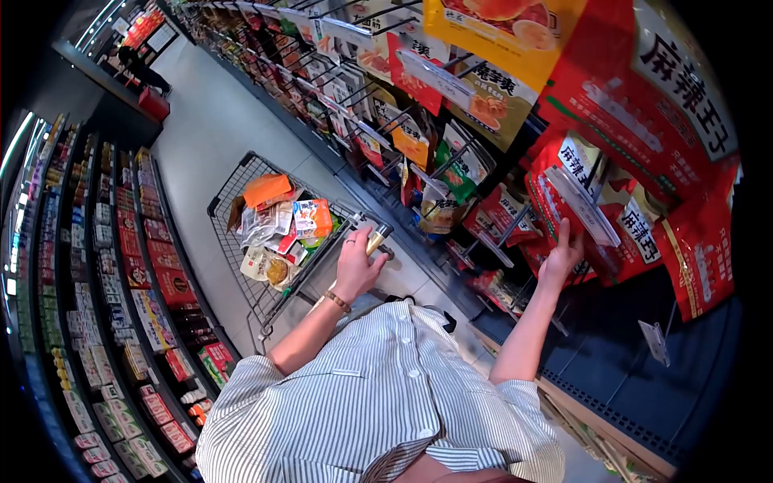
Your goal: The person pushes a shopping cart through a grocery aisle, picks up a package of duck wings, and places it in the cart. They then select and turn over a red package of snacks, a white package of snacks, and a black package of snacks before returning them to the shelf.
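My left hand [358,262], with a beaded bracelet at the wrist, is closed around the handle [376,240] of a wire shopping cart [233,197]. Inside the cart lie several packaged snacks, including an orange packet [267,191] and an orange-and-white packet [312,218]. On the right, my right hand [561,256] reaches to a red snack bag [547,197] hanging from a rack hook. Its fingers are closed at the bag's lower edge, partly hidden behind it. A clear price tag [584,205] sticks out beside those fingers.
More red bags [684,88] and a yellow bag [503,36] hang close by on the right, among protruding metal hooks. Shelves of boxed and bottled goods [149,249] line the left side. Far down the aisle floor [193,97], a person in dark clothes [141,68] bends forward.
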The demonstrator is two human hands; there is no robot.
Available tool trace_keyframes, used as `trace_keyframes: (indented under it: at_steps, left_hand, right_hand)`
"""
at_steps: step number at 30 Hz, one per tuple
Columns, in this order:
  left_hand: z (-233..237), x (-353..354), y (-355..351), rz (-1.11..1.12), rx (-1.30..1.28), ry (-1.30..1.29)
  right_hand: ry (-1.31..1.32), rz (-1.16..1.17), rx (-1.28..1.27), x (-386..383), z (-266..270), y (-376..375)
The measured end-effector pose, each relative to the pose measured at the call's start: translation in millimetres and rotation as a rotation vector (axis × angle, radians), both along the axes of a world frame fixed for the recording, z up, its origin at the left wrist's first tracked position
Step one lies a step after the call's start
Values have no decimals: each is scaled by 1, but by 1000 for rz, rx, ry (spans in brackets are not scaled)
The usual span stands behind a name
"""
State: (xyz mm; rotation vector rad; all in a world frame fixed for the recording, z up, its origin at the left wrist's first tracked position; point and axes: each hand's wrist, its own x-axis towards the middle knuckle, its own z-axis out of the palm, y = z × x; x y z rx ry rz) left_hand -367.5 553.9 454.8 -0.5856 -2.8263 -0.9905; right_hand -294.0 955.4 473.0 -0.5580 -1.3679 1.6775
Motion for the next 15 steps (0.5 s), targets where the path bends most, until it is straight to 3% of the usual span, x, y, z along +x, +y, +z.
trace_keyframes:
  at_steps: [1, 3, 10, 15]
  left_hand:
    - [-6, 2, -4, 9, 5, -3]
    - [-14, 5, -8, 67, -79, -244]
    - [-10, 1, 2, 128, -232, -250]
    - [-14, -6, -2, 67, -172, -129]
  right_hand:
    - [0, -55, 18, -1, -3, -1]
    - [-3, -105, 40, -1, -6, -4]
    - [-27, -356, 106, 0, 2, -25]
    - [-97, -435, 91, 0, 25, -50]
